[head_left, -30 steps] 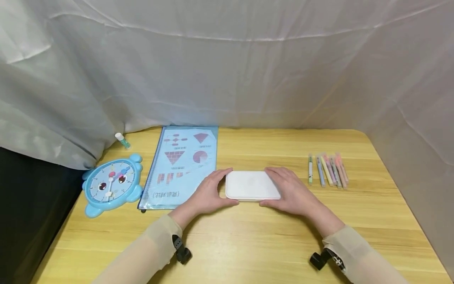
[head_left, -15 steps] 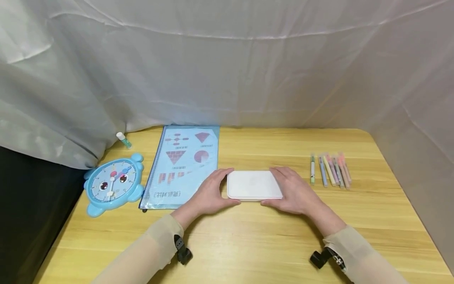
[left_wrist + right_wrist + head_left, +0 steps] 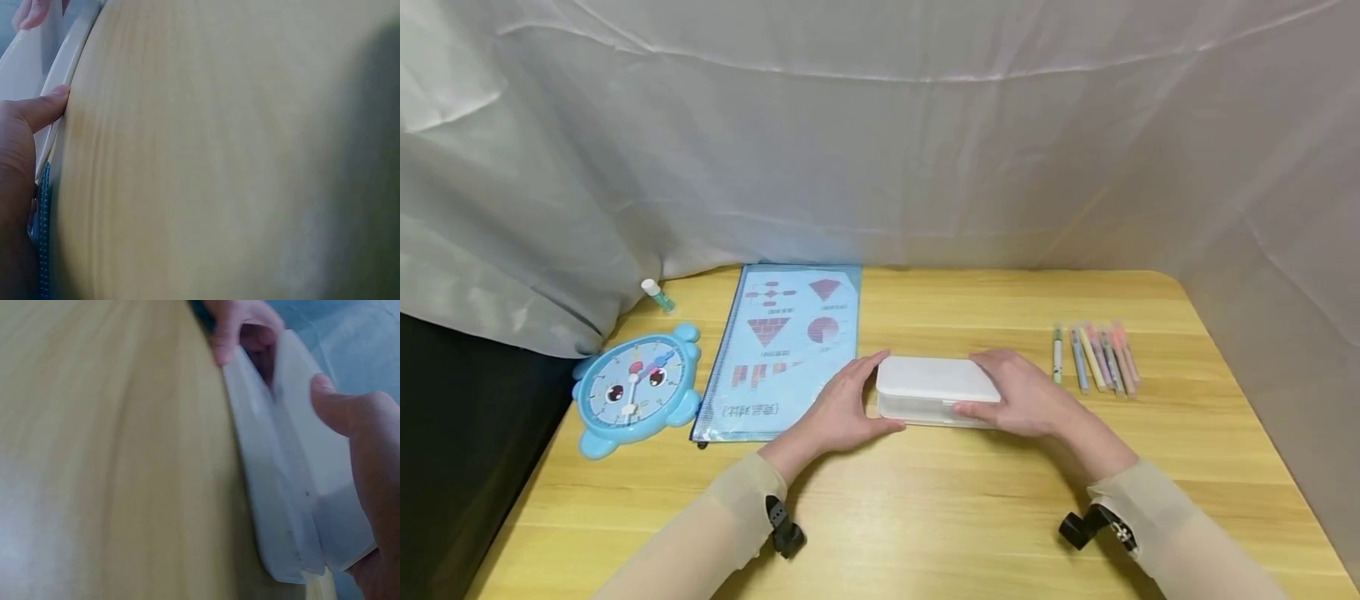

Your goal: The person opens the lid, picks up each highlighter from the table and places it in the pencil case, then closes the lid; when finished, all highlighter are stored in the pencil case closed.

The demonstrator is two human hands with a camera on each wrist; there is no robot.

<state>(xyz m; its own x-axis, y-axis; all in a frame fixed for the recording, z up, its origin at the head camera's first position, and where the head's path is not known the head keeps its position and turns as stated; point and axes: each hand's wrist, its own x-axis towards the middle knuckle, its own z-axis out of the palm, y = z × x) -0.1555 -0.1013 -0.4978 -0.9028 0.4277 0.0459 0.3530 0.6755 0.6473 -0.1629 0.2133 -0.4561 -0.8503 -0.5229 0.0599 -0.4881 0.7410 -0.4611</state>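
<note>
A white pencil box [image 3: 936,379] lies on the wooden table between both hands, its lid raised a little along the near side. My left hand [image 3: 847,406] grips the left end, with the thumb at the lower front edge. At the other end my right hand [image 3: 1022,396] holds the lid, its thumb on the lid's front edge. The right wrist view shows a gap between the base [image 3: 265,506] and the lid [image 3: 312,440]. The left thumb [image 3: 50,106] touches the front rim in the left wrist view. What is inside the box cannot be seen.
Several pens [image 3: 1101,358] lie in a row at the right. Left of the box is a blue zip document pouch [image 3: 790,354] with printed charts. Farther left are a blue toy clock [image 3: 638,390] and a glue stick [image 3: 658,296]. A grey curtain [image 3: 880,167] hangs behind the table.
The lid of the pencil box has come up at the front, lifted by my right hand, whose thumb has risen with it. My left hand stays on the left end.
</note>
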